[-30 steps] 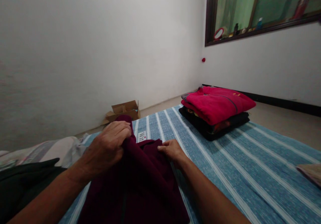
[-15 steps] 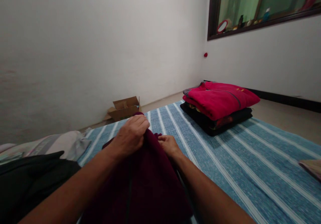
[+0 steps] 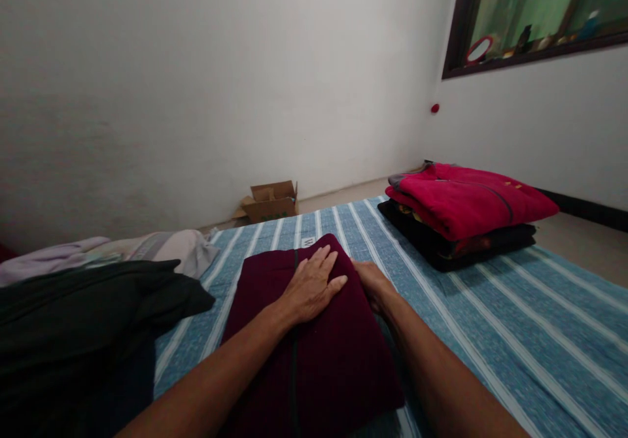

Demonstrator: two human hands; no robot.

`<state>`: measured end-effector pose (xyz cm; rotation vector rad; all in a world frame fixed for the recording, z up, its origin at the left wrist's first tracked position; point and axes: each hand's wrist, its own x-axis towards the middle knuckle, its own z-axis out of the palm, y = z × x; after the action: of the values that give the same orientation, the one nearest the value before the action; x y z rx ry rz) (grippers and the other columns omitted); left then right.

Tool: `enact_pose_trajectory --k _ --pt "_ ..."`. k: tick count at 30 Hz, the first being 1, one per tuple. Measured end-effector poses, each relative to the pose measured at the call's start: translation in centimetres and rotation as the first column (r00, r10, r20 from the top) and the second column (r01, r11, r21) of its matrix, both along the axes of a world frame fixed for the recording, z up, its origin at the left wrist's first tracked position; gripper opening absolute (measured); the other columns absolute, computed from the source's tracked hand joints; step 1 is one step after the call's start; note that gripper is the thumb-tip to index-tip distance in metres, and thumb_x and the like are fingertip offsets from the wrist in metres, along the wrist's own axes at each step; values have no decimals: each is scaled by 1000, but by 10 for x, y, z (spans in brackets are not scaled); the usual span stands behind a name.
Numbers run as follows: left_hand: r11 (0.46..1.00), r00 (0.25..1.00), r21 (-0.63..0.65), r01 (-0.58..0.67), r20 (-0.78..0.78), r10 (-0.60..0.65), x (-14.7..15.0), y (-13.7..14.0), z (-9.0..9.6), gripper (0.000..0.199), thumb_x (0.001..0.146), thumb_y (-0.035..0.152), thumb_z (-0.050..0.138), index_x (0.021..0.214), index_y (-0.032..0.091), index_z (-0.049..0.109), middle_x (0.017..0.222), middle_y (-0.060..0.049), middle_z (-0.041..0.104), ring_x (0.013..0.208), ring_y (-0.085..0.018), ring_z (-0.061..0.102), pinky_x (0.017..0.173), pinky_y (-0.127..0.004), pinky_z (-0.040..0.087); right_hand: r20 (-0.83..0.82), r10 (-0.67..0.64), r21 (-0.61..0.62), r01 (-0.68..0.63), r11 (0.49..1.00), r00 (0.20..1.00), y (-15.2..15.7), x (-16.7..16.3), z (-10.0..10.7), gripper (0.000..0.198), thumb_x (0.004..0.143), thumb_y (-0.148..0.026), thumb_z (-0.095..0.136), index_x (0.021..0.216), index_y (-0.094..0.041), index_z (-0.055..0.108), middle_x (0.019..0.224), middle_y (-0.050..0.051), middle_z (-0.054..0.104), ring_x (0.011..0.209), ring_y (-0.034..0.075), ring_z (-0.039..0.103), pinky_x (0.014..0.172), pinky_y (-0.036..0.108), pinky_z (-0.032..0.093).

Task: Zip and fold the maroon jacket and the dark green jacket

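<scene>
A maroon zip-up jacket (image 3: 343, 353), folded into a rectangle, lies in front of me with its dark zip line running lengthwise. My left hand (image 3: 314, 284) rests flat on top of it near the far edge, fingers stretched out and the thumb apart. At the jacket's right side, my right hand (image 3: 375, 284) is curled against the far right edge; its fingertips are partly hidden by the fabric and the hand itself. A small white patch with dark lettering (image 3: 307, 242) shows just at the jacket's far edge.
Blue striped bedding (image 3: 441, 333) lies beneath. To the right rises a folded stack with a pink-red jacket (image 3: 471, 199) above black garments (image 3: 441, 258). Dark green clothing (image 3: 98, 307) and pale fabric (image 3: 171, 248) lie left. Beyond the bed are a cardboard box (image 3: 269, 206) and the wall.
The jacket's bunched far end, held up by both hands before, now lies flat. My left hand has let go and spread out on top; the right has moved to the side edge. The view has turned left.
</scene>
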<state>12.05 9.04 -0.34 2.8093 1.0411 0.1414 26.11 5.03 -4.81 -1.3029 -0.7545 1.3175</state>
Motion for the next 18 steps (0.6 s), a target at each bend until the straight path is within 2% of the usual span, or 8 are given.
enact_pose_trajectory --k 3,6,10,13,15,18 --pt "1000 998 13 24 -57 -23 -4 -12 -10 66 85 57 33 140 20 27 151 -10 15 138 -25 9 109 -49 12 88 11 7 -12 1000 996 -10 2 5 43 80 -52 48 91 -14 64 78 8 69 68 19 64 59 29 50" --pt "1000 998 5 18 -67 -18 -6 -17 -12 66 85 56 34 140 21 27 151 -9 13 138 -24 7 109 -49 10 230 -30 37 22 999 973 -20 -1 7 36 71 -38 64 100 -16 62 91 7 69 81 20 63 66 27 49" --pt "999 999 -31 -21 -46 20 -11 -26 -7 64 86 56 32 139 21 29 151 -9 14 138 -22 6 109 -49 10 367 -79 44 67 997 927 -33 -6 1 54 71 -28 61 121 -14 48 95 9 67 83 21 64 68 28 48" --pt "987 988 -60 -152 -30 150 -23 -45 -4 63 85 55 32 138 21 31 150 -11 15 138 -25 6 108 -52 11 498 -78 39 67 997 864 -40 -6 -7 57 76 -31 54 127 -10 38 85 9 67 74 22 64 63 30 48" --pt "961 964 -73 -265 -11 265 -34 -62 -5 66 84 59 31 138 20 33 150 -13 17 138 -27 6 107 -56 10 555 -53 18 51 999 830 -41 -5 -12 53 78 -33 50 125 -10 40 82 9 67 71 22 65 62 31 49" --pt "909 919 -143 -391 -4 394 -52 -82 -10 71 83 64 24 139 21 31 149 -15 17 138 -29 5 106 -58 9 536 3 -29 15 999 844 -41 -4 -19 45 78 -32 49 118 -10 47 85 11 68 74 23 66 63 31 50"
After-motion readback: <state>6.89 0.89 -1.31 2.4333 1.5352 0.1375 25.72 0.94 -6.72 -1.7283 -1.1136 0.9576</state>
